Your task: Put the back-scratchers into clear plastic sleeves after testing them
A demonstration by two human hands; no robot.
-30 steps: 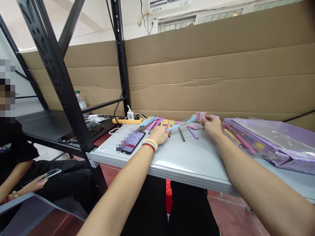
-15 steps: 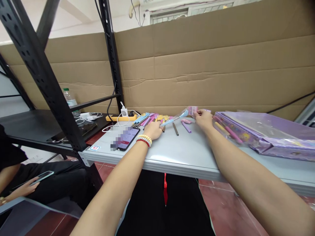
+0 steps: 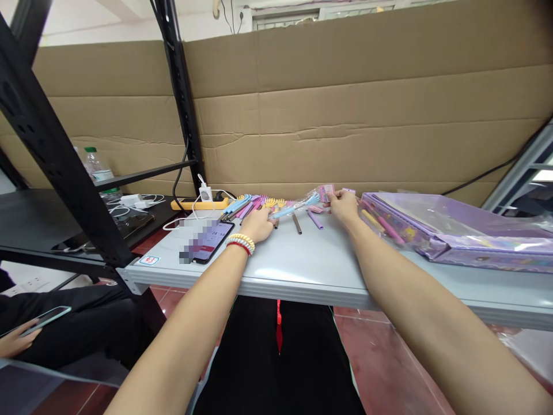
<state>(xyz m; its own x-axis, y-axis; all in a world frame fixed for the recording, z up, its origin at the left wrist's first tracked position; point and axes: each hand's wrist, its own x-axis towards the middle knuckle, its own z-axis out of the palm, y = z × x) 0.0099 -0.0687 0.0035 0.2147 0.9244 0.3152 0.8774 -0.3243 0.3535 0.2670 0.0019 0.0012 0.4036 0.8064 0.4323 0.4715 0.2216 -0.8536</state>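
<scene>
A clear plastic packet with a light blue item (image 3: 298, 207) in it stretches between my two hands above the grey table (image 3: 302, 265). My left hand (image 3: 259, 225) has its fingers closed on the packet's lower left end. At the other end, by the pink label (image 3: 327, 192), my right hand (image 3: 344, 206) pinches the packet. Behind my left hand lie several blue, pink and yellow comb-like items (image 3: 259, 202). A brown tube (image 3: 296, 223) and a purple tube (image 3: 315, 219) rest on the table between my hands.
A phone (image 3: 213, 241) lies left of my left hand, before a yellow power strip (image 3: 216, 204). The purple case (image 3: 466, 230) takes up the right side. A black metal post (image 3: 179, 92) and cardboard (image 3: 345, 115) stand behind. Someone holding a phone sits at the far left.
The view has turned slightly to the right, so most things appear further left. Both hands keep their hold on the packet, with little other movement.
</scene>
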